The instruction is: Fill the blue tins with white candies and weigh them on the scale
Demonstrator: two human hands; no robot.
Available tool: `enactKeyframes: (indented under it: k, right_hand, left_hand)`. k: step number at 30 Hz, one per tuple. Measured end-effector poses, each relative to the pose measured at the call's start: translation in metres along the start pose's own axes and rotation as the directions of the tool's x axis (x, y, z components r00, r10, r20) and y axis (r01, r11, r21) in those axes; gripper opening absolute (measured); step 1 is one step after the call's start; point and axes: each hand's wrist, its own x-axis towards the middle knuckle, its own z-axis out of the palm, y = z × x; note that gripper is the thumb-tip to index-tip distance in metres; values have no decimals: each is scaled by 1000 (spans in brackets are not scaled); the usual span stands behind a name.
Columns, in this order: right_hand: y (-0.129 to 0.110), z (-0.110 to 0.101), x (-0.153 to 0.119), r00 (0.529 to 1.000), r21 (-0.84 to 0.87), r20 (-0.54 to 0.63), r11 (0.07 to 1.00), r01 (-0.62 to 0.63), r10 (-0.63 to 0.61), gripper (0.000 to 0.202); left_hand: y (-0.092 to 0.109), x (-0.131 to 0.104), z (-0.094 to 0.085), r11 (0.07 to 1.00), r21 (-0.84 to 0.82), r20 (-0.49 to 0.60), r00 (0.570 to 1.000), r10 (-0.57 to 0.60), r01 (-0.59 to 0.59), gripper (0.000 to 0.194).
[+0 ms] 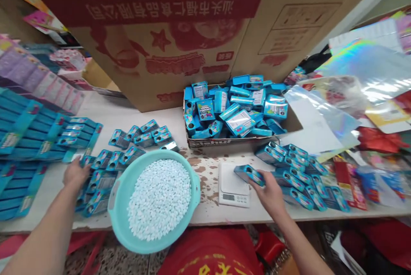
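Note:
My right hand (pixel 269 189) grips a small blue box (pixel 248 174) over the white digital scale (pixel 233 187). At the left, my left hand (pixel 75 173) is at the edge of a group of small blue boxes (pixel 102 179), beside a blue display tray (pixel 94 138); what its blurred fingers hold is hard to make out. A teal basin (pixel 116 219) full of small pale pieces (pixel 159 198) stands between my hands. More small blue boxes (pixel 293 168) stand to the right of the scale.
An open carton (pixel 208 143) heaped with blue boxes stands behind the scale, before a large cardboard box (pixel 154 78). Stacked blue trays (pixel 28 129) fill the left side. Plastic bags (pixel 334 112) and colourful packets (pixel 348 183) lie at the right.

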Motion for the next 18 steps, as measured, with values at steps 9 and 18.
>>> enactKeyframes:
  k: [9, 18]
  right_hand:
    - [-2, 3, -5, 989, -116, -65, 986, 123, -132, 53]
    - [80, -46, -53, 938, -609, -336, 738, -289, 89, 50]
  left_hand:
    - [54, -73, -26, 925, -220, -290, 926, 243, -311, 43]
    - [165, -176, -18, 624, -541, -255, 817, 518, -564, 30]
